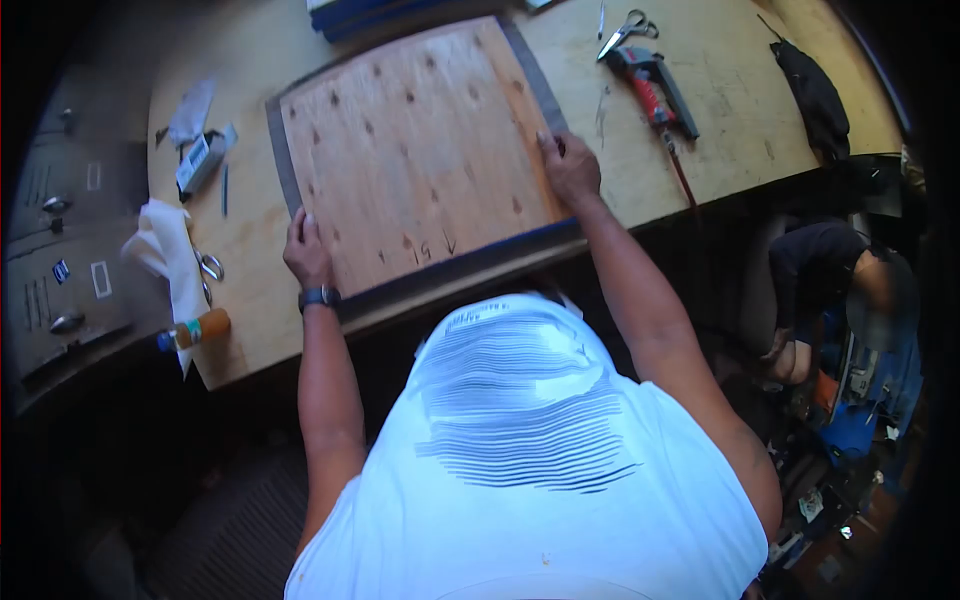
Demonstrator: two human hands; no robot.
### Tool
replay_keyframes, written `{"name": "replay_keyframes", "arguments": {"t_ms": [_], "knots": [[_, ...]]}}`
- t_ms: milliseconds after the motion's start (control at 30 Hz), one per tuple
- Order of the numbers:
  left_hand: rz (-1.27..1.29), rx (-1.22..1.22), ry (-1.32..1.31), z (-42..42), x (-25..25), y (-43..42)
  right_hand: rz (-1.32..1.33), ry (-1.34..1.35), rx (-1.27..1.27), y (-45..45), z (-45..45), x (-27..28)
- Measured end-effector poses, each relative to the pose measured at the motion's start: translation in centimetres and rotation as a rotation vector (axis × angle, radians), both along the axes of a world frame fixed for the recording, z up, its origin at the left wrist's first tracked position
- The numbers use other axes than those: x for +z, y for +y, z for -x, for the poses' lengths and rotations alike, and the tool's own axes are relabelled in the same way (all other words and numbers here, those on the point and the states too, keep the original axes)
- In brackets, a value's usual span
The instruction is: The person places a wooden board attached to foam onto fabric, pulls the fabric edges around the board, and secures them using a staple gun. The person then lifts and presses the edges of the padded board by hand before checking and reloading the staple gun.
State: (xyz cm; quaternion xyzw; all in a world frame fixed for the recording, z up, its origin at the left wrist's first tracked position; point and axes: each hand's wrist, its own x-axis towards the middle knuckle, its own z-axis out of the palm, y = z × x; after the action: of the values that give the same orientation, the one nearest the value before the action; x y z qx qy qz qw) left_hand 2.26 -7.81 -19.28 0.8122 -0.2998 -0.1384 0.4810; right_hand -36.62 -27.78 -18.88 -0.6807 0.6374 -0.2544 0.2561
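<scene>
A squarish plywood board [420,150] with dark knots and pencil-like marks near its front edge lies on a dark grey sheet [284,160] that shows along its left, back and right sides. My left hand [310,255], with a watch at the wrist, grips the board's left edge near the front corner. My right hand [573,172] holds the opposite edge, its thumb on top and the other fingers curled at the side. Part of the fingers of both hands is hidden at the edges. Dark blue material shows under the board's front edge.
On the worktable [255,335], a red-grey staple gun [650,90] with a hose and scissors [630,32] lie right. Left are a small box [200,162], white cloth [175,250], more scissors [208,266] and an orange bottle [205,328]. Another person [820,260] bends over at right.
</scene>
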Motion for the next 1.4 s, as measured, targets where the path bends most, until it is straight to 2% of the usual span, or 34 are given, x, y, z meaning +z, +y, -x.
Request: {"name": "replay_keyframes", "arguments": {"t_ms": [433, 533, 700, 867, 967, 1033, 1100, 1233, 1300, 1400], "knots": [[-0.087, -0.012, -0.238, 0.7, 0.3, 0.3, 0.141, 0.036, -0.037, 2.3, -0.3, 0.0], [-0.135, -0.019, -0.352, 1.6, 0.5, 1.3, 0.069, 0.086, -0.011, 4.1, 0.1, 2.1], [-0.233, -0.005, -0.462, 2.7, 1.0, 1.2, 0.157, 0.04, -0.058, 4.5, -0.3, 2.6], [-0.23, 0.034, -0.472, 3.1, 0.9, 0.7, 0.091, 0.116, -0.003, 3.9, -0.2, 2.5], [-0.186, 0.045, -0.38, 2.9, 0.5, 1.0, 0.09, 0.025, 0.015, 3.9, 0.3, 1.5], [-0.273, 0.086, -0.295, 3.7, 2.1, 0.5, 0.098, -0.006, 0.055, 4.0, 0.8, 1.0], [-0.27, 0.111, -0.439, 3.0, 1.0, 1.1, 0.114, 0.023, 0.098, 4.6, 1.0, 2.6], [-0.315, 0.263, -0.433, 1.0, 1.7, 5.1, 0.28, 0.036, 0.043, 6.0, 5.9, 1.8], [-0.396, 0.211, -0.409, -2.4, 0.5, 9.5, 0.218, 0.132, -0.045, 7.9, 9.0, 1.3], [-0.499, 0.018, -0.284, -1.6, 1.5, 10.5, 0.088, 0.256, 0.045, 8.8, 12.6, 1.3]]}}
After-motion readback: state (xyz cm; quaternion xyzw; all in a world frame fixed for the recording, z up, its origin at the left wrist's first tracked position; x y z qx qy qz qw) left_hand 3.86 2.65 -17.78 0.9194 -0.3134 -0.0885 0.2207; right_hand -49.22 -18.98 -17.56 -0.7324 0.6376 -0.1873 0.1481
